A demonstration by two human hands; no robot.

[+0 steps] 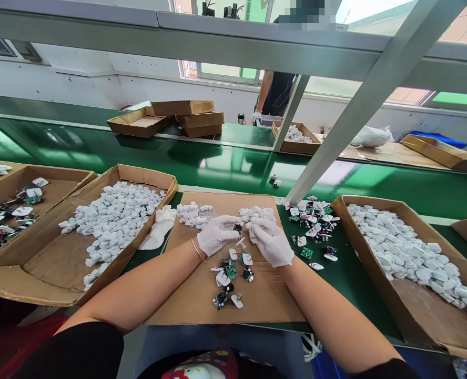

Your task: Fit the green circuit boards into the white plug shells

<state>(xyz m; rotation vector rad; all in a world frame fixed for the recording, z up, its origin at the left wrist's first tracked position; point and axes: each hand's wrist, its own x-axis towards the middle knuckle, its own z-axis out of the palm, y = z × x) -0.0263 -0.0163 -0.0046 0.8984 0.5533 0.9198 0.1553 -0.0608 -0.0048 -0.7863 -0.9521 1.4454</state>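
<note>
Gloved left hand (219, 237) pinches a small dark component (237, 229) over a cardboard sheet (276, 302). Gloved right hand (273, 245) just beside, fingers bent near white pieces (263, 212); cannot tell its grip. Loose circuit boards (230, 270) below. Outward: left box (52, 268), right box (430, 316), both holding white parts.

Gloved left grip (217, 236) on a small electronic part (237, 229), right grip (272, 244) beside white pieces (263, 212), both over brown cardboard (188, 295).

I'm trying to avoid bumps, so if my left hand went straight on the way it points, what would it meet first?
Probably your right hand, just across from your left hand and the small dark part at its fingertips; depth is unclear.
</note>
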